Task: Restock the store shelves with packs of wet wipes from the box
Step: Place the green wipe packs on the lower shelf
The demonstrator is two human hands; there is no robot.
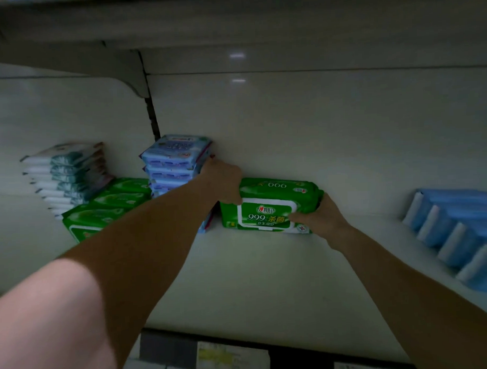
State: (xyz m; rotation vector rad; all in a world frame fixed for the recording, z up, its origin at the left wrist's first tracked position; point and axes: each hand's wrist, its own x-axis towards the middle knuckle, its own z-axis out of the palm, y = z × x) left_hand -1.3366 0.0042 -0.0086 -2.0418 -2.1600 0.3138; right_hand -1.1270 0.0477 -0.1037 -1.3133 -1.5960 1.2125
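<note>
Shelf (254,280) view from my feed: green wipes pack (268,211) sits at the back, just right of the blue stack (175,162); left hand (223,182) grips its left end, right hand (318,217) its right end.

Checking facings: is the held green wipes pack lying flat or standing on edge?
On edge: the green plastic wipes pack faces its white lid forward.

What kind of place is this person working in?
Probably a shop aisle. A white shelf holds stacked blue packs of wipes, the left hand and right hand grip a green pack, and price labels line its front edge.
</note>
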